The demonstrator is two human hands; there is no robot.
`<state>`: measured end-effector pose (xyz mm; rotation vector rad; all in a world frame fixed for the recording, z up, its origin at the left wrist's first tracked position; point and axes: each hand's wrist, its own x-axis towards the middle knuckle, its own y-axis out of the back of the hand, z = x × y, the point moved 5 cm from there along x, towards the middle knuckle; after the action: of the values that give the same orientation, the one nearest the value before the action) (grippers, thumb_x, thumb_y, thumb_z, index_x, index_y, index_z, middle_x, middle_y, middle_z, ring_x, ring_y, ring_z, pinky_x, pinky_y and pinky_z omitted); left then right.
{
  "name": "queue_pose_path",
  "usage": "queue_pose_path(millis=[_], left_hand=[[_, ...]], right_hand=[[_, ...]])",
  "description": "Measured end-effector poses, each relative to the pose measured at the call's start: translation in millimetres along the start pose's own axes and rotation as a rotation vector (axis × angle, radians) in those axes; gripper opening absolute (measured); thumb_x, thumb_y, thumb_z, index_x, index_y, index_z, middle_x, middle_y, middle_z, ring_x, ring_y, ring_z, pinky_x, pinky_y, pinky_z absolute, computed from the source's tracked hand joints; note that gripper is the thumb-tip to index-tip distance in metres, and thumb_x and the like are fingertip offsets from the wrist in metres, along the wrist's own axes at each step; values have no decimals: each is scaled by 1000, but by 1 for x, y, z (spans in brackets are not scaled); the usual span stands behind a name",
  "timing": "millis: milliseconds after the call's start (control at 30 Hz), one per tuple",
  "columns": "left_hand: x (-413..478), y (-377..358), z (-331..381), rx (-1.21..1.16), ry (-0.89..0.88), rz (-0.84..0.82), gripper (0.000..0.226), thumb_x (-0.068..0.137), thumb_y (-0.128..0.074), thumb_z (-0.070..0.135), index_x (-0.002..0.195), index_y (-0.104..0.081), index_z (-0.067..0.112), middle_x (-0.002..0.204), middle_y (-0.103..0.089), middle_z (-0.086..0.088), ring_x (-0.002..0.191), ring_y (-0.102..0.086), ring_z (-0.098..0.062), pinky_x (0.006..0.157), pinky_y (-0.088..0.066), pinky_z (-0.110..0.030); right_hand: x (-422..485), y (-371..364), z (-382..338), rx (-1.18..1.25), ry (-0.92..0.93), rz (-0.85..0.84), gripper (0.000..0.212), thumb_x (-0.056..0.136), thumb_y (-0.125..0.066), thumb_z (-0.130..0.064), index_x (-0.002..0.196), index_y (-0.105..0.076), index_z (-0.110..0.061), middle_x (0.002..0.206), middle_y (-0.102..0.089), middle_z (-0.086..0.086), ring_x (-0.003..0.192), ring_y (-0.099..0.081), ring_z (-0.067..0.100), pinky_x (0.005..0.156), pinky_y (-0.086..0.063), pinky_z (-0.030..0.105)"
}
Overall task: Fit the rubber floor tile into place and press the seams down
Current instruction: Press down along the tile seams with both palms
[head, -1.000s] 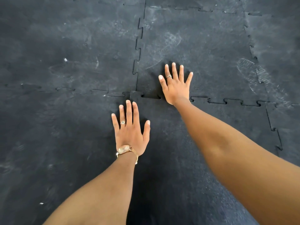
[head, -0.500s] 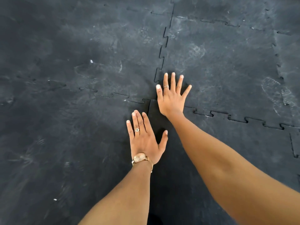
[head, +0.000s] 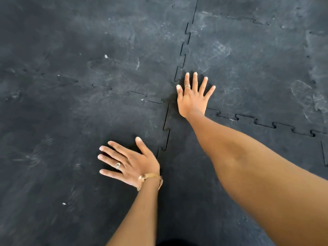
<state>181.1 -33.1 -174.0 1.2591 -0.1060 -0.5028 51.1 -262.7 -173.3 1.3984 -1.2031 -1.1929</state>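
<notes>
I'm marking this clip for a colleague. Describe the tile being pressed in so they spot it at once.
Find where four black rubber tiles meet, beside the right hand. The near right tile runs from there toward the camera, under the right forearm. Its toothed left seam, by the left hand, shows a dark gap, and its surface looks cleaner than the scuffed neighbours.

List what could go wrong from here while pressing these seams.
1. The interlocking seam between the black rubber floor tiles still shows a dark gap, so its tabs may stay unseated.
2. The left hand lies flat beside that seam, not on it, and the right hand covers only the corner junction.
</notes>
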Motion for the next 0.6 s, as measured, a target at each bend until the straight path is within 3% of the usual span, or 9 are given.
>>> queue_pose_path(millis=[300, 333, 400, 467, 600], left_hand=[[4, -7, 8, 48, 69, 36, 81, 94, -16, 62, 154, -5, 9, 163, 0, -14, 150, 7, -32, 118, 2, -60], [4, -7, 8, 39, 70, 36, 81, 94, -16, 62, 154, -5, 9, 163, 0, -14, 150, 7, -32, 118, 3, -60], [4, -9, 6, 30, 70, 42, 81, 94, -17, 62, 154, -5, 9, 163, -1, -14, 150, 7, -31, 118, 2, -60], [6, -11, 6, 46, 68, 60, 81, 94, -16, 62, 154, -6, 9, 163, -1, -13, 150, 6, -31, 118, 2, -60], [5, -14, 5, 80, 33, 79, 82, 94, -12, 62, 154, -5, 8, 163, -3, -15, 150, 5, -33, 117, 0, -62]], right_hand=[[0, 5, -8, 50, -18, -19, 65, 103, -12, -51, 156, 1, -15, 164, 3, 6, 150, 10, 32, 114, 2, 67], [-1, 10, -14, 134, -28, 16, 70, 102, -13, -54, 155, 4, -12, 164, 4, 8, 150, 11, 30, 114, 2, 67], [-8, 28, -30, 355, -3, 256, 78, 99, -19, -59, 155, 3, -9, 164, -1, 11, 150, 5, 30, 116, 3, 64], [-17, 37, -42, 330, 55, 407, 78, 98, -19, -62, 155, -5, -11, 163, -7, 11, 150, 0, 32, 117, 6, 59], [-19, -11, -42, 27, 102, 16, 84, 91, -4, -72, 155, 9, -19, 163, 14, 7, 146, 19, 39, 112, 9, 68]])
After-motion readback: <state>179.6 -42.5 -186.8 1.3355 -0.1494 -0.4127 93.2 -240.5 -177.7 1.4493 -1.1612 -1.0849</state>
